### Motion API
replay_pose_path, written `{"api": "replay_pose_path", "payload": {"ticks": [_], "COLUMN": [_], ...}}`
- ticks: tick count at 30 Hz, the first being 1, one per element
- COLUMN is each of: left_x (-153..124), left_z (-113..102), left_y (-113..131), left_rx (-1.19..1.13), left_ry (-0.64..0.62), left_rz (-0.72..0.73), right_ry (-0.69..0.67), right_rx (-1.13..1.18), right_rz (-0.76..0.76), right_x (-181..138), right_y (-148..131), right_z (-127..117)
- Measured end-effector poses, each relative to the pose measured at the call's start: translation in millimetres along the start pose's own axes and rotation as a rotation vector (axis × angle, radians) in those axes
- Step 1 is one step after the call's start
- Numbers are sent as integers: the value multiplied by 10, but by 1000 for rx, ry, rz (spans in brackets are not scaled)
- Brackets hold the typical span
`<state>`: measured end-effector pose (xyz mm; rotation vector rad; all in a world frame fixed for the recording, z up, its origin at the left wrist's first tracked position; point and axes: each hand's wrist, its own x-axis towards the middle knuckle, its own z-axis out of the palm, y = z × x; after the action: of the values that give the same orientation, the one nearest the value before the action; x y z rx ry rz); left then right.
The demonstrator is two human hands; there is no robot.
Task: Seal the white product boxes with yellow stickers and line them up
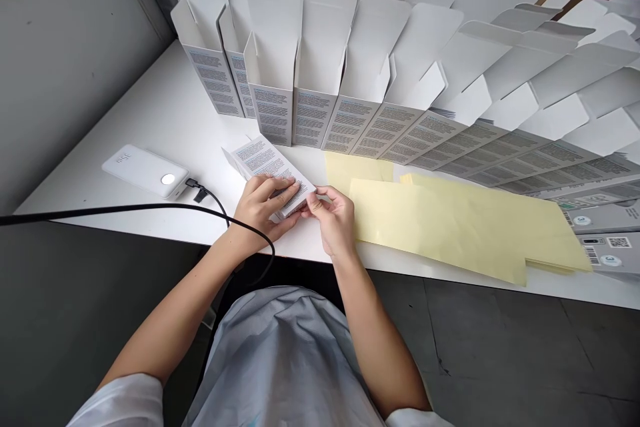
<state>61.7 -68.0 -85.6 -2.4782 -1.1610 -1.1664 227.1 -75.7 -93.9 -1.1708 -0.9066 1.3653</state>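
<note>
A small white printed carton [267, 163] lies slanted near the table's front edge, its far-left end showing raised flaps. My left hand [263, 207] is wrapped over its near part, fingers across the printed face and thumb underneath. At the carton's near right end, my right hand [334, 217] pinches the edge between thumb and fingers. The fold under the right fingertips is mostly hidden. Just beyond the carton stand several upright open cartons [273, 113] with tall white flaps raised. Right of my right hand lie yellow paper sheets [440, 227].
A white power bank [145, 170] lies on the white table [120, 120] at the left, with a black cable [215, 212] running from it and across my left forearm. Closed cartons [610, 253] lie at the far right. A grey wall [75, 27] bounds the left side.
</note>
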Motion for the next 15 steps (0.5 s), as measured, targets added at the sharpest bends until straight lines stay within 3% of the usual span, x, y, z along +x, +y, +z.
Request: {"api": "replay_pose_path", "payload": {"ticks": [6,11,15], "left_x": [-14,-19,-8], "left_z": [-1,9,18], "left_y": [-2,-1,-1], "left_rx": [-41,-57,-46], "left_ry": [-43,-36,-7], "left_rz": [-53,-70,-48], "right_ry": [-21,-2,75], "right_rx": [98,-2,-68], "right_rz": [26,-44,6], "right_x": [-54,-90,-70], "right_y": [-68,-49,-57], "right_z": [32,61,119]}}
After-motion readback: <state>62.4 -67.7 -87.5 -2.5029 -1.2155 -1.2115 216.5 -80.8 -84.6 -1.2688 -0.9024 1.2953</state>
